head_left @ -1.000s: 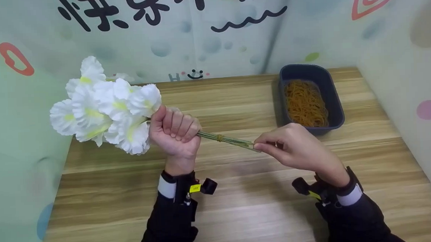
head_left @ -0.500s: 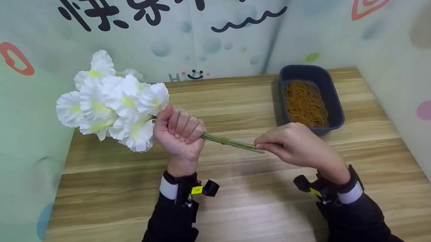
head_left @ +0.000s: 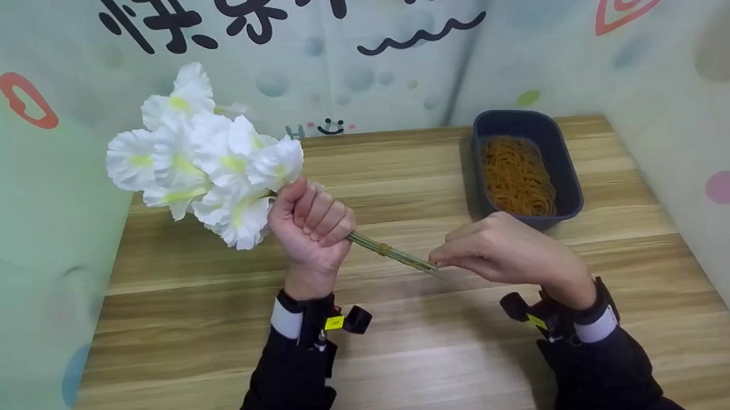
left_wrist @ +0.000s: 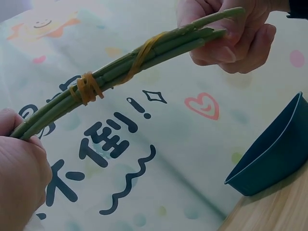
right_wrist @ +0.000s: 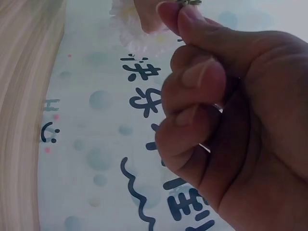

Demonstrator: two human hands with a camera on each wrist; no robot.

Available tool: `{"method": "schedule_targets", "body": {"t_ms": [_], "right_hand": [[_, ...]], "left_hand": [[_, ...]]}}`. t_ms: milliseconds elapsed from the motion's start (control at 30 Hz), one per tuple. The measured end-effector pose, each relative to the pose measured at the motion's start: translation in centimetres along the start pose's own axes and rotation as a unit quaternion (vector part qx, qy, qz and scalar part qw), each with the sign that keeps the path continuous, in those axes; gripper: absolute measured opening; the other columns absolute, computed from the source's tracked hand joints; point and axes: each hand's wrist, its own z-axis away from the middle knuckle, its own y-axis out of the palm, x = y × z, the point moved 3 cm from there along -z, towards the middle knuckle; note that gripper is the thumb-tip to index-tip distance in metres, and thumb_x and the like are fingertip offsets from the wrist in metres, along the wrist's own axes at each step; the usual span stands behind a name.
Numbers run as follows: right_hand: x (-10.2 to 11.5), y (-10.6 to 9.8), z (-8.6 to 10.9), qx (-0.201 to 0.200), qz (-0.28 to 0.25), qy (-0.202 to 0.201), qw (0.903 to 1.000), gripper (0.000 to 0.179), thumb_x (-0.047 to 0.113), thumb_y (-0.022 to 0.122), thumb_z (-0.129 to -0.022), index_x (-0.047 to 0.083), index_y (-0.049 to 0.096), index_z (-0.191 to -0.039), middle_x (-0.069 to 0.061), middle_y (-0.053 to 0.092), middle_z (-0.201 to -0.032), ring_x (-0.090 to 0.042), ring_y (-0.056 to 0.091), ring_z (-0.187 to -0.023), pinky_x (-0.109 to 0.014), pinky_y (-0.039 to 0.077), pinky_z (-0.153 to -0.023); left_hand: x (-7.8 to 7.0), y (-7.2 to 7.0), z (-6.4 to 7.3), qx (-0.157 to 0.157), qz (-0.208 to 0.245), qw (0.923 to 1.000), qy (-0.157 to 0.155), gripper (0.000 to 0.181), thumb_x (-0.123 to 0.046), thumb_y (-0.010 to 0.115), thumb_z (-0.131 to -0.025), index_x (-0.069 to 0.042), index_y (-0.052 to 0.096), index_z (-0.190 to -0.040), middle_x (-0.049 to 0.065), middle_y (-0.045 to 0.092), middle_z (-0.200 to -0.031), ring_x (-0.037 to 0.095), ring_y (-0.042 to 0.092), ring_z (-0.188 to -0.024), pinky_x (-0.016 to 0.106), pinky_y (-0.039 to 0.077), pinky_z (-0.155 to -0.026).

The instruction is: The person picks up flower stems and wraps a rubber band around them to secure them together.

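Note:
My left hand (head_left: 314, 232) grips a bunch of artificial white flowers (head_left: 227, 155) with yellow-green centres around the stems, just below the blooms. A yellow-brown rubber band (left_wrist: 86, 89) is coiled round the green stems (left_wrist: 55, 106), and a strand of it slants on toward their cut ends. At those ends my right hand (head_left: 505, 251) pinches with thumb and forefinger, where the strand leads; the pinched part of the band is hidden by the fingers. In the right wrist view the stem ends (right_wrist: 192, 2) appear beside the thumb tip, the other fingers (right_wrist: 187, 110) being curled in.
Behind my right hand, a dark blue plastic tub (head_left: 571, 190) holds many loose rubber bands (head_left: 517, 173). It stands on a wood-grain table (head_left: 409, 363). A printed backdrop (head_left: 391, 99) rises along the back and both sides.
My left hand has shifted slightly right with the flowers, the blooms rising and the stem ends dipping. My right hand stays near the ends, its fingertips slightly lower.

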Motion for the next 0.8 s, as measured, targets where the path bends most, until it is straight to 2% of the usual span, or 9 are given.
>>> {"method": "schedule_targets", "body": {"t_ms": [133, 333, 433, 567, 800], "right_hand": [[0.4, -0.4, 0.1, -0.022, 0.032, -0.007, 0.9992, 0.015, 0.003, 0.07, -0.093, 0.013, 0.074, -0.103, 0.007, 0.07, -0.086, -0.002, 0.066, -0.072, -0.026, 0.055, -0.057], [0.5, -0.4, 0.2, -0.021, 0.055, -0.002, 0.9983, 0.015, 0.004, 0.069, -0.094, 0.014, 0.074, -0.103, 0.007, 0.072, -0.09, -0.004, 0.068, -0.076, -0.028, 0.056, -0.059], [0.5, -0.4, 0.2, -0.034, 0.066, -0.007, 0.9972, 0.016, 0.004, 0.069, -0.094, 0.013, 0.075, -0.105, 0.006, 0.074, -0.093, -0.007, 0.071, -0.078, -0.029, 0.058, -0.06], [0.6, -0.1, -0.1, -0.055, 0.099, -0.015, 0.9935, 0.014, 0.008, 0.068, -0.096, 0.014, 0.076, -0.105, 0.007, 0.07, -0.085, -0.008, 0.069, -0.07, -0.028, 0.056, -0.055], [0.7, 1.1, -1.2, -0.083, 0.146, -0.034, 0.9852, 0.013, 0.009, 0.065, -0.097, 0.017, 0.074, -0.101, 0.009, 0.054, -0.07, -0.004, 0.052, -0.054, -0.025, 0.048, -0.045]], "left_hand": [[0.1, 0.1, 0.0, -0.002, -0.006, 1.0, -0.002, 0.05, -0.013, 0.05, -0.095, -0.019, 0.022, -0.055, -0.008, 0.018, -0.046, 0.007, 0.015, -0.038, 0.02, 0.014, -0.034], [0.3, 0.0, 0.1, -0.004, -0.005, 0.9999, -0.008, 0.05, -0.012, 0.049, -0.095, -0.02, 0.022, -0.055, -0.008, 0.018, -0.045, 0.006, 0.015, -0.038, 0.019, 0.013, -0.034], [0.6, -0.1, 0.0, -0.009, -0.005, 0.9998, -0.016, 0.05, -0.012, 0.05, -0.095, -0.019, 0.022, -0.054, -0.008, 0.018, -0.045, 0.006, 0.015, -0.038, 0.019, 0.013, -0.034], [1.0, -0.5, 0.0, -0.019, 0.004, 0.9997, -0.018, 0.05, -0.012, 0.05, -0.095, -0.02, 0.022, -0.055, -0.009, 0.018, -0.046, 0.006, 0.014, -0.038, 0.019, 0.013, -0.034], [2.1, -1.4, 0.1, -0.039, 0.025, 0.9986, -0.024, 0.05, -0.013, 0.05, -0.095, -0.021, 0.021, -0.055, -0.009, 0.017, -0.046, 0.005, 0.013, -0.039, 0.019, 0.013, -0.034]]}}
